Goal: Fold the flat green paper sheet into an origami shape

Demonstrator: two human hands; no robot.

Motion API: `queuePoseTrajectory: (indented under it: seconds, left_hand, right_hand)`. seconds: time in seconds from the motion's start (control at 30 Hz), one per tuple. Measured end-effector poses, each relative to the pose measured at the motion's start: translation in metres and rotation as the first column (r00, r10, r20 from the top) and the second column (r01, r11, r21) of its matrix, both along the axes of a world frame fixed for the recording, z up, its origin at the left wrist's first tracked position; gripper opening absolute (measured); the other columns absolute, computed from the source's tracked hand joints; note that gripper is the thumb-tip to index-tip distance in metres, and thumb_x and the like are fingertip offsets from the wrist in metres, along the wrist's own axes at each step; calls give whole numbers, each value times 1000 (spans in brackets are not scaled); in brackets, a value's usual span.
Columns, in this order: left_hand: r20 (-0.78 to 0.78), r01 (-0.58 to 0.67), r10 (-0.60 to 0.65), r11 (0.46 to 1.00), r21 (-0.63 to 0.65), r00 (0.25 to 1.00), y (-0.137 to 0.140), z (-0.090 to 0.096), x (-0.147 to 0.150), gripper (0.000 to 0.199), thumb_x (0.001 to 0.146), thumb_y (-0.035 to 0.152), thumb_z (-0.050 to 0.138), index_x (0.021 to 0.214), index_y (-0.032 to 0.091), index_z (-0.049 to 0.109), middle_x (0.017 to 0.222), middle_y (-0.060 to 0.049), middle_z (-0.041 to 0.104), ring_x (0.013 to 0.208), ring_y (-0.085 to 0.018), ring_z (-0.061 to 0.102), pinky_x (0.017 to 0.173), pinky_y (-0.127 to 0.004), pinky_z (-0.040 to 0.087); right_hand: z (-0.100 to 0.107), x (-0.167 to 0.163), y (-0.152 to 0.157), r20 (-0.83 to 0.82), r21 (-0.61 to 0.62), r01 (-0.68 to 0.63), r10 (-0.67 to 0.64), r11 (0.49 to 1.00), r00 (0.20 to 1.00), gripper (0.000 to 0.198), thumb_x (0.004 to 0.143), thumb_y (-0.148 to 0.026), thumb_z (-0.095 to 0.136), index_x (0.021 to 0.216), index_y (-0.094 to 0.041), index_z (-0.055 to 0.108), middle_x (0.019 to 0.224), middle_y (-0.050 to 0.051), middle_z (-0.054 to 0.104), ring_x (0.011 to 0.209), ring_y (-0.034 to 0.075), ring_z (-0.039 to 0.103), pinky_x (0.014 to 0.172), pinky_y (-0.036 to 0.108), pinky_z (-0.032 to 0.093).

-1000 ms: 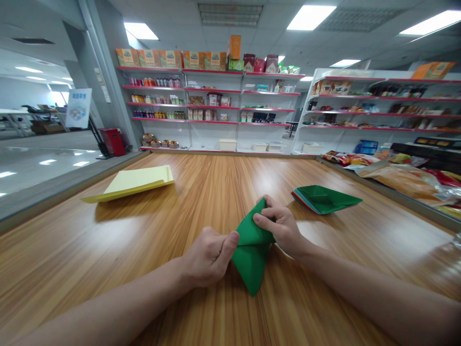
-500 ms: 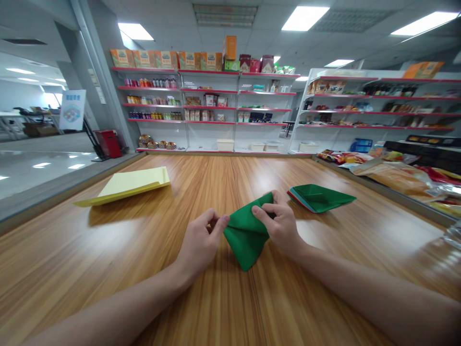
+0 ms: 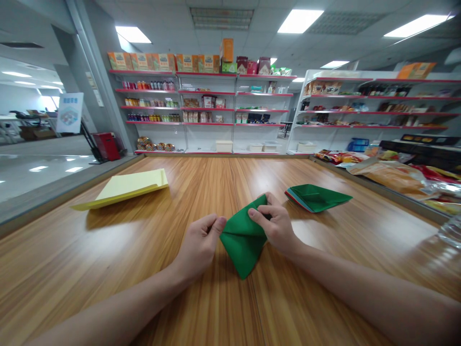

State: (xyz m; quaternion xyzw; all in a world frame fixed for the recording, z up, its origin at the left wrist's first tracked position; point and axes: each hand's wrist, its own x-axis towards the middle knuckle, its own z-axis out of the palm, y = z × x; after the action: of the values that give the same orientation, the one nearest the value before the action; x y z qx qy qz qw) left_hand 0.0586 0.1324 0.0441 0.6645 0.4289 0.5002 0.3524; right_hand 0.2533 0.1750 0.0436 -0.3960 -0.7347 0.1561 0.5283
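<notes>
A folded sheet of green paper (image 3: 247,240) is held up over the table, creased across its middle, one pointed corner hanging down. My right hand (image 3: 273,223) grips its upper right part, thumb flat on the front and the other fingers partly hidden behind. My left hand (image 3: 203,240) is closed at the paper's left edge, thumb pressed against the curled index finger; its fingertips are hidden. Right of my hands lies a stack of folded paper (image 3: 319,198), green on top with red and blue layers at its left edge.
A yellow paper pad (image 3: 129,185) with a raised edge lies on the wooden table (image 3: 201,182) at the left. Packaged snacks (image 3: 392,175) sit beyond the right rim. A clear plastic item (image 3: 450,233) is at the right edge. Stocked shelves (image 3: 207,108) stand behind.
The view has shifted slightly. The green paper shows more of its front, and its lower corner hangs a little lower. Both hands stay close to it.
</notes>
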Motion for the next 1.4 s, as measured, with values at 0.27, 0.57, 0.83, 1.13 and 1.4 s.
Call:
queuePoseTrajectory:
  seconds: [0.27,0.57,0.83,1.13,1.4]
  left_hand:
    - [462,304,-168,922,-239,871,-4,4,4,49,79,55,62,59,18,36,49,9,25,43,-5,19,40,-19,14]
    - [621,404,-146,865,-298,770,-5,2,6,56,77,62,60,55,19,31,45,9,28,36,-4,24,35,-16,22]
    - [86,163,-153,980,-118,984,-3,-8,4,36,81,47,63,69,13,59,61,2,50,56,-10,45,50,-19,36]
    - [88,124,-116,987,-97,989,-5,-13,6,42,86,45,54,60,12,60,54,1,47,52,-11,43,50,-22,36]
    - [91,120,-113,989,-88,990,-6,-12,6,41,85,44,56,60,12,61,55,1,46,52,-11,42,50,-22,36]
  right_hand:
    - [-6,1,7,-96,-117,-137,126,984,987,45,85,-36,59,47,-17,44,71,0,38,69,15,42,63,31,33]
    - [-8,-1,5,-135,-145,-168,148,975,980,46,85,-38,58,47,-18,42,69,-1,36,70,15,41,67,31,34]
    - [-1,-5,-5,-71,-34,-80,78,996,994,45,86,-34,57,47,-18,42,70,0,37,69,15,42,63,32,34]
    - [0,-9,-10,-20,85,2,-1,996,1000,43,85,-30,59,48,-18,43,74,1,39,72,16,44,65,33,37]
    - [0,-9,-14,0,117,16,-16,993,1000,41,85,-29,59,49,-17,43,76,2,41,71,16,45,65,33,38]
